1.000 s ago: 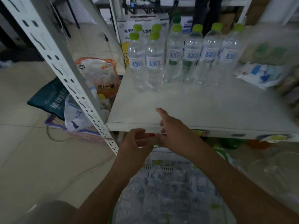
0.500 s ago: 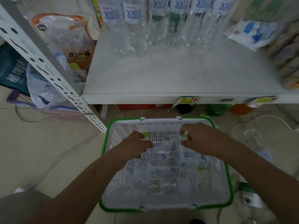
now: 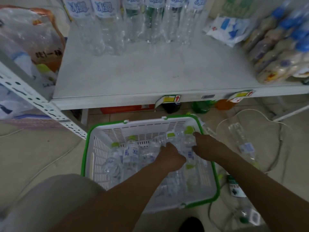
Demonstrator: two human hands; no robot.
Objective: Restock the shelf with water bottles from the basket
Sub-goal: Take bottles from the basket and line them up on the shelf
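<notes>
The water bottles [image 3: 132, 153] lie heaped in the basket [image 3: 142, 128] on the floor [image 3: 33, 156], below the shelf [image 3: 150, 77] and its front edge. Both hands have dropped from that edge into the heap — the right hand [image 3: 206, 145] curls thumb and forefinger round one bottle [image 3: 188, 143]; the left hand [image 3: 170, 156] rests beside it, fingers hidden, grip impossible to tell. Probably the next pick-up is starting; nothing is lifted yet.

A green-rimmed white plastic basket [image 3: 107, 131] sits on the floor [image 3: 41, 156] before the white metal shelf [image 3: 150, 77], clear plastic water bottles [image 3: 130, 153] lying in it; more upright bottles [image 3: 103, 30] stand along the shelf's back, a loose bottle [image 3: 242, 139] lies right of the basket
</notes>
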